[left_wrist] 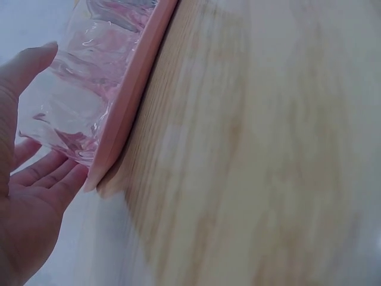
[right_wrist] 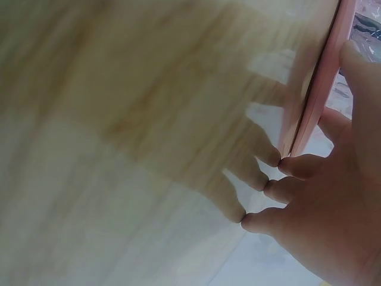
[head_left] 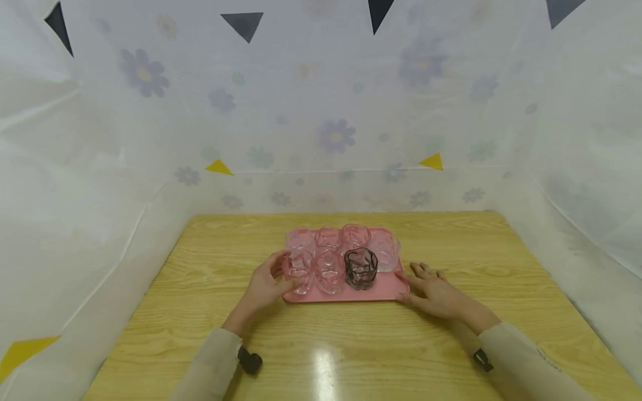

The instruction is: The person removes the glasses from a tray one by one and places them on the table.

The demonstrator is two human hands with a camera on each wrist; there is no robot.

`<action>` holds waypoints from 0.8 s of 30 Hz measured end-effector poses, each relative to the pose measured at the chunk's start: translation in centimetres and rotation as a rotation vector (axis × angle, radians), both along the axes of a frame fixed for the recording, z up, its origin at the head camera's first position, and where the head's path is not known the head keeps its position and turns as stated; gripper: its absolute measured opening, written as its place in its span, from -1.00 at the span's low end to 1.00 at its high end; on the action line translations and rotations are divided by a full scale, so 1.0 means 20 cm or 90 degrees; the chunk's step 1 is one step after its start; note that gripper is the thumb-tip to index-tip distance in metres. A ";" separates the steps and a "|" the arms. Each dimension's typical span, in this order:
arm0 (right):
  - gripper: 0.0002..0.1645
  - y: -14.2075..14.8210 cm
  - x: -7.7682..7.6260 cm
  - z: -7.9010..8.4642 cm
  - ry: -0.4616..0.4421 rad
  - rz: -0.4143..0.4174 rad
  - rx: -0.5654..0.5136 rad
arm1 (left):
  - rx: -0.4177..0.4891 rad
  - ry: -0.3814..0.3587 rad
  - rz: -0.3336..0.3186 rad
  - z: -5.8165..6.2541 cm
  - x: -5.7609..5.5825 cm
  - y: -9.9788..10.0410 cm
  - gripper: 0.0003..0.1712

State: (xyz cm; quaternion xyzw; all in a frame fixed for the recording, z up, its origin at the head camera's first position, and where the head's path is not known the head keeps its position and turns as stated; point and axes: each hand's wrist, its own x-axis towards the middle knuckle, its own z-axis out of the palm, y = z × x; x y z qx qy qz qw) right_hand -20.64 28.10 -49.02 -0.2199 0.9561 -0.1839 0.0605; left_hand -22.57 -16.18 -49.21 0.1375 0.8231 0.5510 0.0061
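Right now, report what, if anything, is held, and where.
The left hand has thumb and fingers round the sides of the front-left clear cup; how firmly cannot be told. The right hand grips nothing, only touching the pink tray.

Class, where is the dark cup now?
In the head view, the dark cup is on the pink tray, front row, right of two clear cups.

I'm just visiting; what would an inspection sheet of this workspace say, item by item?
Surface: wood-grain table, shiny, reflecting a bright light.
Things in hand: pink tray bearing transparent cups and one dark-tinted cup.
Clutter: nothing seen.
Left hand: thumb and fingers around the front-left cup; firmness cannot be told.
Right hand: at the tray's right edge, some fingertips touching the table.
Cables: nothing seen.
Surroundings: pale floral sheeting, dark and yellow triangles.
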 end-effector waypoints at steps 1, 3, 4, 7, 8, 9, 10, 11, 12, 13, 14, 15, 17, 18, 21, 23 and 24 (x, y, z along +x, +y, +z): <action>-0.13 0.00 0.00 0.00 0.000 0.000 0.001 | -0.002 -0.002 0.001 0.00 0.00 0.00 -0.05; -0.12 0.00 0.00 0.00 0.001 -0.001 0.002 | -0.008 -0.003 0.001 0.01 0.00 0.00 -0.05; -0.12 0.00 0.00 -0.01 0.000 -0.001 0.002 | -0.008 -0.005 0.003 0.01 0.00 0.00 -0.04; -0.12 0.00 0.00 -0.01 -0.005 -0.002 -0.001 | -0.010 -0.015 0.013 0.01 0.00 0.01 -0.04; -0.12 0.00 0.00 -0.01 -0.006 -0.001 -0.002 | -0.011 -0.017 0.017 0.01 0.00 0.01 -0.03; -0.12 0.00 0.00 -0.01 -0.006 -0.001 -0.004 | -0.009 -0.019 0.021 0.01 0.00 0.01 -0.03; -0.12 0.00 0.00 -0.01 -0.006 0.000 -0.004 | -0.010 -0.022 0.026 0.02 0.00 0.02 -0.03; -0.12 0.00 0.00 -0.01 -0.005 0.001 -0.005 | -0.009 -0.025 0.030 0.02 0.00 0.02 -0.03; -0.13 0.00 0.00 0.00 -0.003 0.002 -0.005 | -0.007 -0.026 0.033 0.02 0.00 0.02 -0.04; -0.13 0.00 0.00 0.00 -0.003 0.003 -0.005 | -0.005 -0.026 0.037 0.01 0.00 0.02 -0.04; -0.13 0.00 0.00 0.00 -0.002 0.003 -0.006 | -0.004 -0.025 0.039 0.01 -0.01 0.02 -0.05; -0.13 0.00 0.00 0.00 -0.002 0.003 -0.006 | -0.003 -0.025 0.042 0.02 -0.01 0.02 -0.06; -0.13 -0.01 0.00 0.01 -0.004 0.001 -0.006 | -0.002 -0.024 0.046 0.01 -0.01 0.02 -0.08; -0.13 -0.01 0.00 0.01 -0.005 0.001 -0.006 | -0.001 -0.023 0.046 0.01 -0.01 0.02 -0.09; -0.13 -0.01 0.01 0.01 -0.007 0.000 -0.005 | 0.000 -0.019 0.049 0.01 -0.01 0.02 -0.09; -0.13 -0.01 0.01 0.01 -0.010 -0.001 -0.005 | 0.003 -0.021 0.053 0.01 0.00 0.02 -0.10; -0.13 -0.01 0.01 0.01 -0.012 -0.001 -0.005 | 0.007 -0.021 0.056 0.00 0.00 0.02 -0.10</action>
